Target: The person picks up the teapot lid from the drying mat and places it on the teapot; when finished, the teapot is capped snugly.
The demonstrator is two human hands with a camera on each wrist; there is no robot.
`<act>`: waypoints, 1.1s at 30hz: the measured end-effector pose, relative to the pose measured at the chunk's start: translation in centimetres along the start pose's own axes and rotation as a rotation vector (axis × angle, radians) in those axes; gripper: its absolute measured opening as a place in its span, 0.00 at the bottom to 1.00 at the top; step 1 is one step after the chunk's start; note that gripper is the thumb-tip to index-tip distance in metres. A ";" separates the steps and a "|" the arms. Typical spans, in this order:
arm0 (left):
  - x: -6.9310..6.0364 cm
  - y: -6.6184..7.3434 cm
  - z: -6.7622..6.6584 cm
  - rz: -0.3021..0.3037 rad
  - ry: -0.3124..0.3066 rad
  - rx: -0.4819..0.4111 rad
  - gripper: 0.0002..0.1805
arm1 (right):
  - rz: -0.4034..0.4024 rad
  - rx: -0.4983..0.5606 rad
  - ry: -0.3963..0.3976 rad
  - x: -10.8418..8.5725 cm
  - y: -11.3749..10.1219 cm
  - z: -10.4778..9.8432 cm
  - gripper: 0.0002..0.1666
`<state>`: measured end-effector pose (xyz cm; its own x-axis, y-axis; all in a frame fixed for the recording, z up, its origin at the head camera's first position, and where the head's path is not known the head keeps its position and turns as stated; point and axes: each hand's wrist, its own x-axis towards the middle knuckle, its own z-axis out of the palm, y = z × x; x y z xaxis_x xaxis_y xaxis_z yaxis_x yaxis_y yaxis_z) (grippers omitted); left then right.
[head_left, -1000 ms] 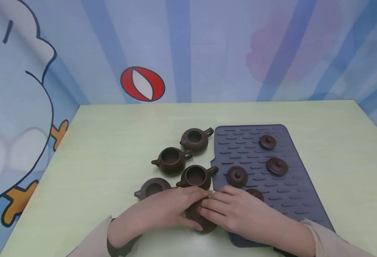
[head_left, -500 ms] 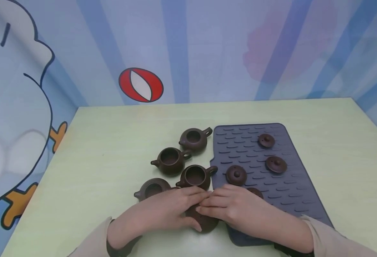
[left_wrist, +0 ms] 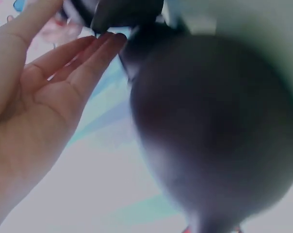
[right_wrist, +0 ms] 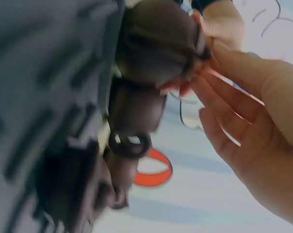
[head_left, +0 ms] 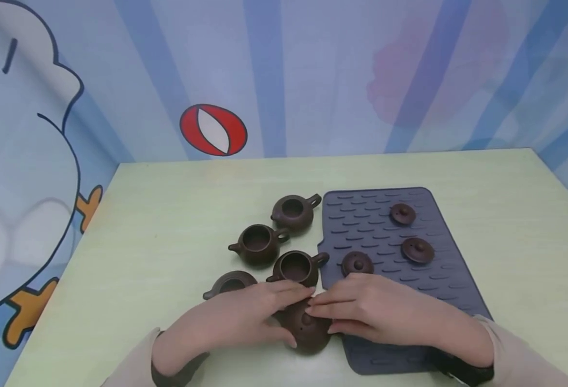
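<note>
At the near middle of the table in the head view, a dark brown teapot has its lid on, the knob showing. My left hand holds this teapot, thumb on the near side and fingers on the far side. My right hand lies on its right; rather straight fingers touch the lid area and the thumb tip is near the handle side. In the right wrist view the fingertips meet the pot, blurred. Just beyond it stands an uncovered teapot; another uncovered teapot is partly behind my left hand.
Two more uncovered teapots, one in the middle and one farther back, stand left of a dark grey ridged mat. Loose lids lie on the mat, including a near lid, a right lid and a far lid.
My right hand has shifted slightly right and turned, so its thumb and the teapot's lid knob now show. It now covers one lid on the mat. My left hand stays almost still.
</note>
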<state>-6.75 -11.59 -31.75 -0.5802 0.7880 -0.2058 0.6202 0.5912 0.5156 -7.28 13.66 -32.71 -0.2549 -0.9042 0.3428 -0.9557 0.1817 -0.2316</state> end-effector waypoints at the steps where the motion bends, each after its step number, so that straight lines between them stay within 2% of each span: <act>1: -0.2 -0.1 -0.3 -0.005 0.008 -0.014 0.37 | 0.025 0.035 -0.018 -0.3 0.2 -0.3 0.21; 5: -1.3 -0.9 -1.7 -0.012 0.052 -0.055 0.35 | 0.152 0.144 -0.090 -1.8 1.1 -1.3 0.19; 9: -2.6 -3.0 -2.7 -0.002 0.063 -0.120 0.27 | 0.220 0.192 -0.134 -3.5 2.0 -1.7 0.19; 13: -3.4 -5.2 -2.9 0.027 0.070 -0.176 0.24 | 0.315 0.204 -0.150 -5.2 2.5 -1.8 0.19; 16: -3.6 -6.3 -2.9 0.037 0.082 -0.182 0.24 | 0.406 0.189 -0.154 -6.3 2.7 -1.8 0.16; 19: -3.8 -6.9 -2.9 0.021 0.084 -0.175 0.25 | 0.459 0.184 -0.151 -7.0 2.9 -1.7 0.15; 22: -4.1 -7.4 -3.1 0.004 0.080 -0.170 0.27 | 0.472 0.180 -0.146 -7.3 3.1 -1.7 0.13; 25: -4.4 -7.8 -3.1 0.015 0.076 -0.179 0.29 | 0.489 0.186 -0.156 -7.2 3.2 -1.7 0.11; 28: -4.5 -8.1 -3.1 0.013 0.070 -0.179 0.30 | 0.520 0.224 -0.181 -7.1 3.4 -1.6 0.11; 33: -4.3 -8.2 -3.0 -0.027 0.048 -0.195 0.32 | 0.585 0.332 -0.239 -6.8 4.0 -1.6 0.12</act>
<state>-10.93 -20.31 -32.56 -0.6226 0.7605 -0.1843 0.4925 0.5638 0.6630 -9.59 21.18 -34.55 -0.6365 -0.7616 -0.1221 -0.5674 0.5695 -0.5948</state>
